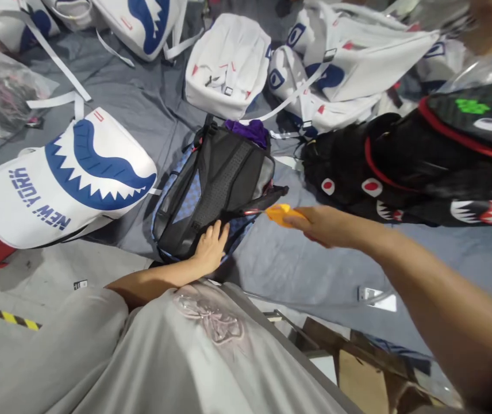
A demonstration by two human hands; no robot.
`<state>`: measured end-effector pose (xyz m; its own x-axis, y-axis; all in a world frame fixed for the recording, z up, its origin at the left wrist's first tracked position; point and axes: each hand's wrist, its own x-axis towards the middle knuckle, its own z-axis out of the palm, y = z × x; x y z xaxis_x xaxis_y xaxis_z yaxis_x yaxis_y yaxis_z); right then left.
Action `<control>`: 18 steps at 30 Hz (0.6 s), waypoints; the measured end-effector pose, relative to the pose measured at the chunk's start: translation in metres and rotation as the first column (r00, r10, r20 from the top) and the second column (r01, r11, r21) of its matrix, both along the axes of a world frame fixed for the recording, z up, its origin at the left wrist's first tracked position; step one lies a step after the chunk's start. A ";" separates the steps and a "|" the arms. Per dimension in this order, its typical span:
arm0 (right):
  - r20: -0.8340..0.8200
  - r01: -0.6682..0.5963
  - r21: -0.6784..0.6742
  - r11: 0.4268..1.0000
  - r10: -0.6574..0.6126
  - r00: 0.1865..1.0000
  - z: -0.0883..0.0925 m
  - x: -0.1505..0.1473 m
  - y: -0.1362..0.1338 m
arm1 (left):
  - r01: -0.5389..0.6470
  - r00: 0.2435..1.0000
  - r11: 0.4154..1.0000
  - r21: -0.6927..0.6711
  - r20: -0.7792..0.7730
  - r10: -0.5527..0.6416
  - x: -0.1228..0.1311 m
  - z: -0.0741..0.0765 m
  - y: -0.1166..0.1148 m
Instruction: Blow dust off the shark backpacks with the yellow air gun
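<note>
A black and blue-checked backpack [215, 190] lies back-side up on the grey cloth [298, 259], with purple fabric [248, 131] showing at its top. My left hand [210, 248] rests on its lower edge with the fingers curled over it. My right hand [326, 225] is closed round a small orange tool [281, 214], whose tip touches the backpack's right side near a strap.
White backpacks with blue shark mouths lie around: one marked NEW YORK [65, 181] at left, others [229, 63] at the back. Black shark-print backpacks [435, 167] are piled at right. A clear plastic bag [0, 92] lies far left. Cardboard [358, 368] sits below the table edge.
</note>
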<state>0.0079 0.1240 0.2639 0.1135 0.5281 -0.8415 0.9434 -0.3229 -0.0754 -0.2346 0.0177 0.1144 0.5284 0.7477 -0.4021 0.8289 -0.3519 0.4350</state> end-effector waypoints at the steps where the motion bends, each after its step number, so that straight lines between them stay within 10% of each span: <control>1: 0.015 0.033 0.007 0.999 -0.033 0.999 0.007 0.004 -0.014 | -0.066 0.996 0.997 -0.029 0.061 0.068 0.000 -0.003 0.002; 4: -0.059 0.115 0.022 0.993 -0.114 0.992 0.020 0.020 -0.048 | -0.322 0.843 0.870 -0.373 0.305 0.443 -0.011 -0.010 0.018; 8: -0.213 0.184 -0.060 0.981 -0.192 0.958 0.017 0.033 -0.066 | -0.442 0.542 0.382 -0.812 0.097 0.835 -0.024 -0.015 0.048; 11: -0.106 0.179 0.159 0.971 -0.163 0.981 0.004 0.036 -0.050 | -0.504 0.500 0.312 -0.806 0.023 0.866 -0.012 -0.015 0.056; 15: 0.021 0.081 0.428 0.900 -0.099 0.995 -0.013 0.040 -0.022 | -0.590 0.688 0.681 -0.433 0.172 0.705 0.028 -0.009 0.045; 18: 0.040 -0.015 0.309 0.951 0.003 0.999 -0.023 0.040 -0.036 | -0.446 0.892 0.892 -0.079 0.038 0.450 0.045 -0.004 0.039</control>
